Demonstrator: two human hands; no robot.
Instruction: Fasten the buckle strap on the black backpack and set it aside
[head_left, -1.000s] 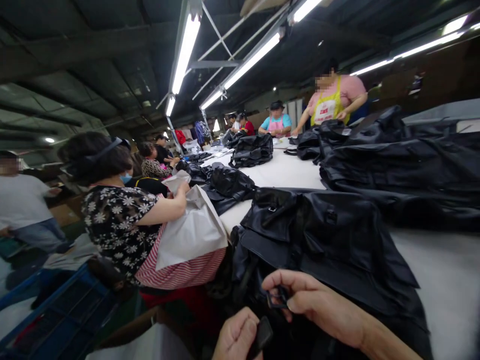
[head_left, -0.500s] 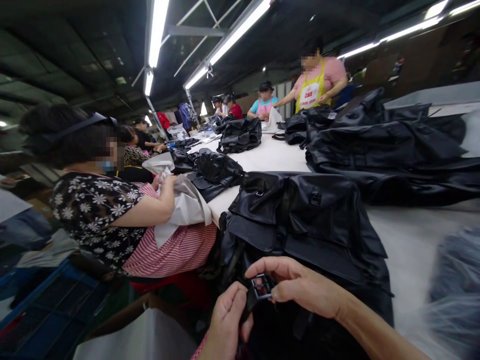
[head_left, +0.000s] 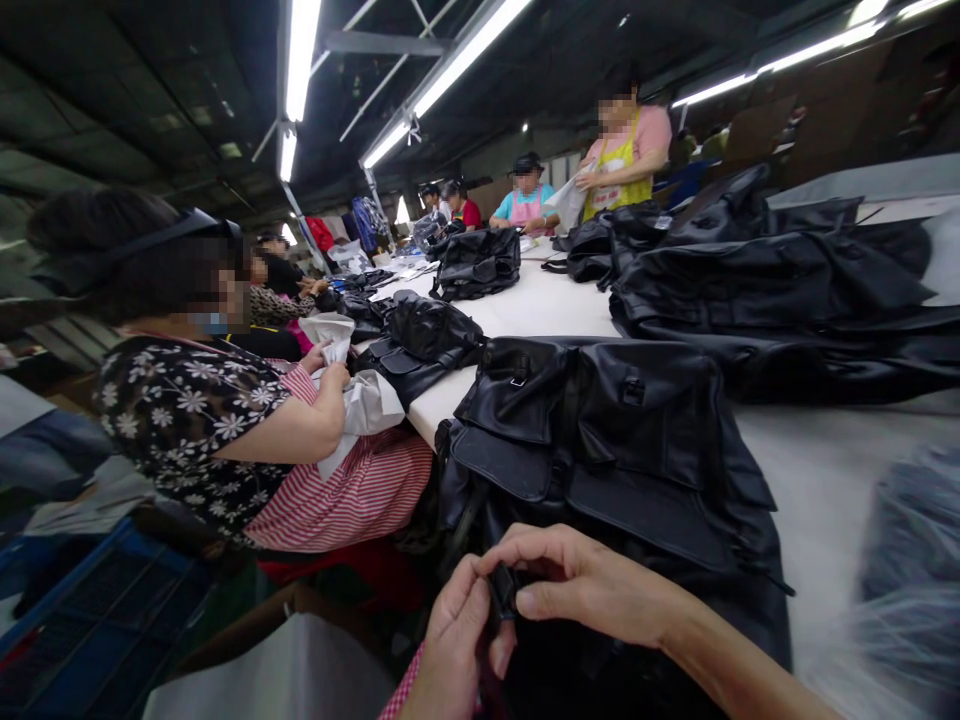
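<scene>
A black leather-look backpack (head_left: 600, 440) lies on the white table (head_left: 825, 480) right in front of me, its lower end hanging over the near edge. My right hand (head_left: 585, 585) and my left hand (head_left: 457, 640) meet just below it at the bottom of the view. Both pinch a small black strap buckle (head_left: 501, 592) between thumb and fingers. The strap below the buckle is hidden by my hands.
More black bags (head_left: 780, 280) are piled along the table. A seated person in a floral top (head_left: 202, 430) at my left handles white paper (head_left: 367, 405). Other workers stand and sit at the far end. A blue crate (head_left: 97, 620) and a clear plastic bag (head_left: 907, 560) flank me.
My hands have drawn closer together and now cover most of the buckle, which earlier showed as an open frame. The view has tilted slightly downward. The seated person pulled the paper closer.
</scene>
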